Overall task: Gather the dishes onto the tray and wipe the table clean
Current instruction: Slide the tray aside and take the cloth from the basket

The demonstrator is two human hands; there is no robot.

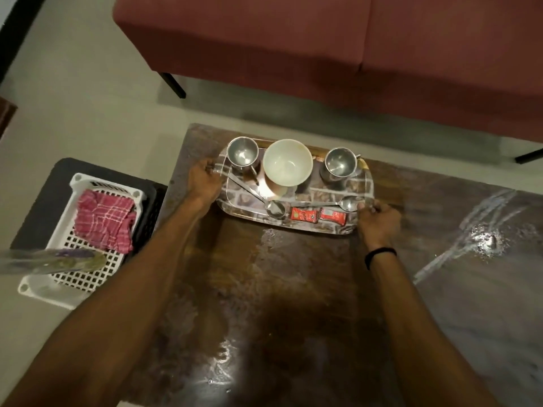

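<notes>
A patterned tray (320, 227) sits at the far left end of the dark wooden table (293, 289). On it stand two steel mugs (242, 155) (339, 165) with a white bowl (287, 165) between them. Two spoons (274, 207) (348, 203) and two red sachets (302, 215) (333, 215) lie along its near side. My left hand (205, 179) grips the tray's left rim. My right hand (377, 217) grips its right rim. A white spill (484, 239) with smeared streaks marks the table at the right.
A white perforated basket (85, 286) stands on a dark stool at the left, holding a pink checked cloth (104, 221) and a clear bottle (50, 261). A maroon sofa (323, 54) with black legs runs along the far side of the table.
</notes>
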